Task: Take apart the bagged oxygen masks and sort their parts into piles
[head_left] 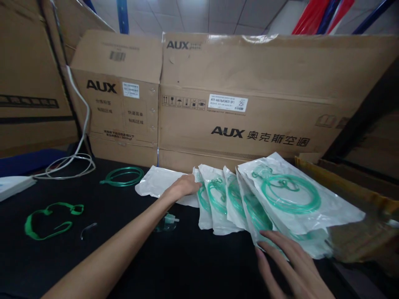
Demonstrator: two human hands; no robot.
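Observation:
Several sealed clear-and-white pouches (pixel 220 199) overlap in a fanned row on the black table, each with coiled green tubing inside; a mask-like shape shows in the top pouch (pixel 291 193) at the right. My left hand (pixel 186 185) is closed at the upper edge of the leftmost pouch, its fingers partly hidden, and lies over a flat white wrapper (pixel 158 179). At the pouches' lower front edge, my right hand (pixel 291 265) has its fingers apart, the fingertips touching a pouch. A clear green-tinted mask piece (pixel 168 222) sits beside my left forearm.
A coil of green tubing (pixel 124 176), a green elastic strap (pixel 46 220) and a small bent clear strip (pixel 89 230) lie on the left. White cable (pixel 73 160) loops behind them. Cardboard boxes (pixel 193 137) wall the back; an open carton (pixel 361 195) stands at right.

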